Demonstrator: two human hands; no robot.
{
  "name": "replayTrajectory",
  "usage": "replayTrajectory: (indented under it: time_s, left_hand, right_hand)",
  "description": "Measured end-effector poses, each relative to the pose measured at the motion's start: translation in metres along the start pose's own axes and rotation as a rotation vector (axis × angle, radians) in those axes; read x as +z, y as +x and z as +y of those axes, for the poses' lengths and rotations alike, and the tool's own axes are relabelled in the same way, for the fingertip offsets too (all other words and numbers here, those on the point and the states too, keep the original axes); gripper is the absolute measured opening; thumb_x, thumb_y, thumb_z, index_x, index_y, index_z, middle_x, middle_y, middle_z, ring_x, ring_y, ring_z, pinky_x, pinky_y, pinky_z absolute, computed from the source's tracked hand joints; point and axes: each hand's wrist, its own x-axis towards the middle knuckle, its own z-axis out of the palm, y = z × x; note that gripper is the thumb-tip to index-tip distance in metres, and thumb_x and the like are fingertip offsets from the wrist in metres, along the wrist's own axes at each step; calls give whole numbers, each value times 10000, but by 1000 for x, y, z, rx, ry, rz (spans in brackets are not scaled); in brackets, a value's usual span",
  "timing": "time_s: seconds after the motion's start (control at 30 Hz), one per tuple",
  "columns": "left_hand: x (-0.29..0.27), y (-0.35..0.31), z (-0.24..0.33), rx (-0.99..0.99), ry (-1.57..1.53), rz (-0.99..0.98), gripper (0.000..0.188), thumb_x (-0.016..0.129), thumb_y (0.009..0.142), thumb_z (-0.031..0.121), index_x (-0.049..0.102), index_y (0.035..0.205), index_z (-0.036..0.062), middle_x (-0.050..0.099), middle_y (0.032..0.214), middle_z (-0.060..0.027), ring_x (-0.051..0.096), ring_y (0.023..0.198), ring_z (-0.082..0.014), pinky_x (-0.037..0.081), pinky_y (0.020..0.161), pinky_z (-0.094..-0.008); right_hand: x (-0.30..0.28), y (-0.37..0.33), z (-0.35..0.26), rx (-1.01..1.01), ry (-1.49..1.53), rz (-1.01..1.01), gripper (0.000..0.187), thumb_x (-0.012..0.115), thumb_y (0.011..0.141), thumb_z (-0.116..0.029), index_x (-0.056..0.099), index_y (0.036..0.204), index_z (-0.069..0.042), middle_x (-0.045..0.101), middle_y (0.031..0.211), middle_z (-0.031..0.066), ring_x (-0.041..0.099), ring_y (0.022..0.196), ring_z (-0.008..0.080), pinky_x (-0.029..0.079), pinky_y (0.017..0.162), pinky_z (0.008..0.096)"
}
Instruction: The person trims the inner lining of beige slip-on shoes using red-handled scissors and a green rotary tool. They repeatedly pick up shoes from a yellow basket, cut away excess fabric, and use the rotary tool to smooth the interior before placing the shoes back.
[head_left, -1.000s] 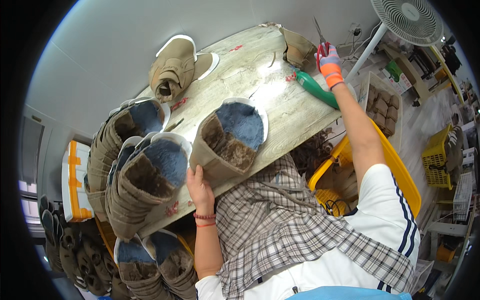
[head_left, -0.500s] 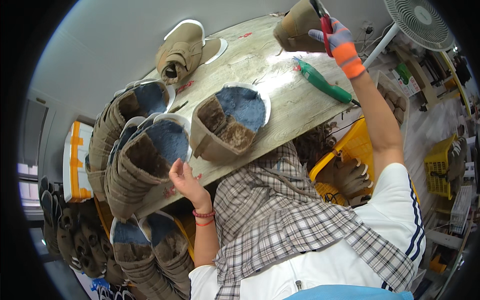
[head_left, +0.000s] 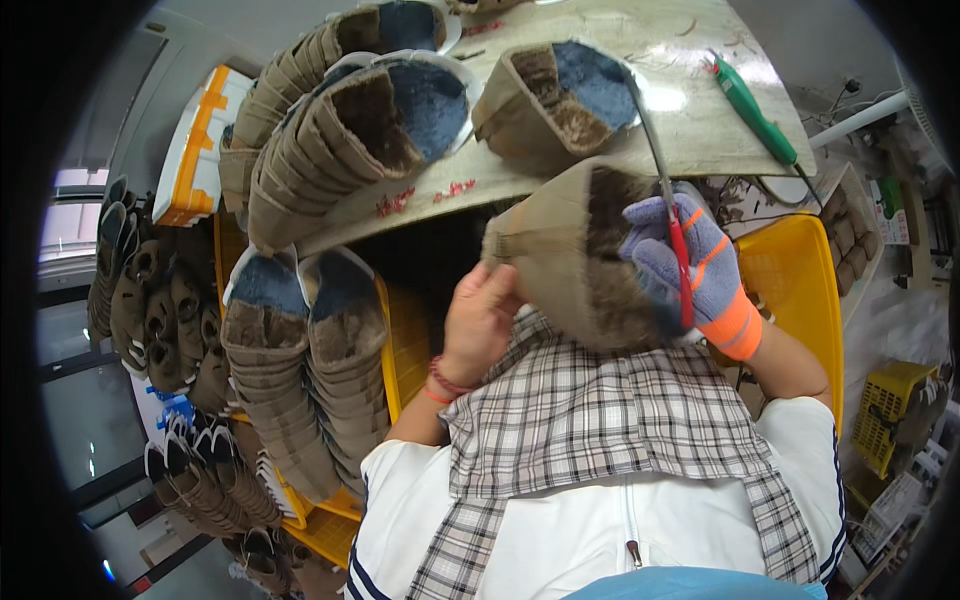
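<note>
Over my lap, in front of the table edge, is a tan shoe upper [head_left: 545, 255] with brown fleece lining, tilted with its opening to the right. My bare left hand [head_left: 480, 325] pinches its left side between thumb and fingers. On my right hand [head_left: 695, 260] is a grey-purple and orange knit glove; it is closed round red-handled scissors [head_left: 664, 185], blades pointing up and away. The gloved fingertips rest against the fleece at the opening. Just beyond, on the table, sits another lined upper [head_left: 520, 125] with a blue fleece insole.
Nested uppers [head_left: 300, 180] stand in rows at the table's left. A green corded tool [head_left: 750, 110] lies at the right of the table [head_left: 690, 125]. More stacked uppers [head_left: 265, 385] are below left, beside a yellow crate [head_left: 403, 345]. At right is another yellow crate [head_left: 800, 265].
My right hand has brought the upper and scissors from the table's far right back over my lap. My left hand, empty before, now grips the upper. The view has shifted.
</note>
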Motion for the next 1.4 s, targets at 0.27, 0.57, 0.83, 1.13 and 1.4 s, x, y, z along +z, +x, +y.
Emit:
replayTrajectory:
  time_s: [0.27, 0.57, 0.83, 1.13, 1.4]
  left_hand:
    - [-122, -28, -9, -338, -251, 40, 380, 462, 953, 206, 449, 1262, -16, 524, 1260, -115, 514, 1141, -233, 398, 994, -396]
    - [-138, -44, -27, -310, -303, 86, 301, 516, 924, 126, 525, 1179, -35, 568, 1199, -131, 533, 1113, -218, 404, 993, -377]
    - [-142, -42, -31, -300, -340, 46, 293, 565, 889, 101, 556, 1152, -29, 577, 1188, -140, 554, 1087, -208, 401, 995, -369]
    - [-141, -43, -41, -223, -319, 109, 327, 588, 872, 98, 543, 1181, 1, 576, 1191, -136, 570, 1064, -203, 414, 985, -365]
    - [-77, -10, 5, 72, -127, -168, 305, 551, 873, 22, 530, 1170, -47, 584, 1169, -159, 564, 1084, -259, 448, 931, -371]
  right_hand:
    - [0, 24, 91, -262, -983, -199, 343, 669, 774, -297, 570, 1010, -69, 606, 923, 130, 588, 862, 308, 481, 720, 375]
    - [-5, 19, 74, -369, -1176, -331, 314, 699, 698, -205, 554, 940, -68, 564, 894, 111, 546, 843, 297, 449, 745, 384]
    - [-1, 17, 70, -385, -1216, -416, 323, 724, 652, -163, 551, 910, -77, 551, 900, 95, 532, 842, 298, 434, 740, 386]
    - [-3, 17, 70, -450, -1144, -365, 320, 733, 646, -171, 567, 905, -83, 555, 854, 97, 547, 803, 297, 446, 709, 389]
    - [19, 1, 49, 161, -103, -94, 419, 768, 731, -145, 550, 1062, -9, 617, 842, 42, 540, 762, 69, 468, 686, 238]
